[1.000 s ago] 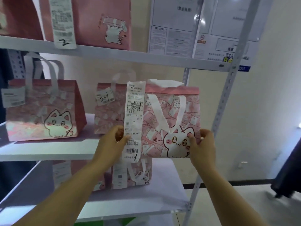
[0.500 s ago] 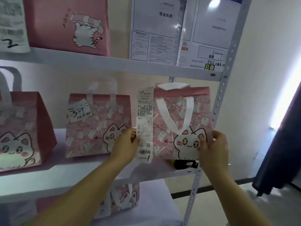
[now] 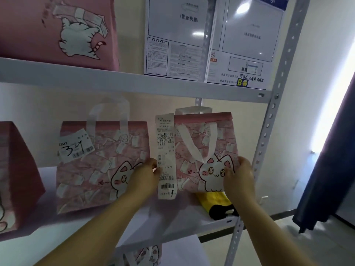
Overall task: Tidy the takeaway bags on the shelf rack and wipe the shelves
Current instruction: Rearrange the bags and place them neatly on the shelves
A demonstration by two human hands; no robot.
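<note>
I hold a pink takeaway bag point(image 3: 217, 139) with a white cat print and a long receipt point(image 3: 165, 154) on its left edge, at the right end of the middle shelf point(image 3: 172, 221). My left hand point(image 3: 145, 177) grips its left side at the receipt. My right hand point(image 3: 239, 177) grips its right side. The bag's bottom sits over a yellow and black cloth point(image 3: 217, 205) lying on the shelf. A second pink cat bag point(image 3: 99, 166), tagged "34", stands to the left.
A third pink bag point(image 3: 17, 179) stands at the far left, another point(image 3: 57, 29) on the upper shelf point(image 3: 134, 83), one more point(image 3: 148, 256) on the shelf below. A perforated upright point(image 3: 269, 131) bounds the rack's right side. Notices point(image 3: 211, 39) hang behind; a dark curtain point(image 3: 330, 160) hangs right.
Both hands have carried the held bag up and to the right, from in front of the lower shelf to the right end of the middle shelf, above the yellow cloth.
</note>
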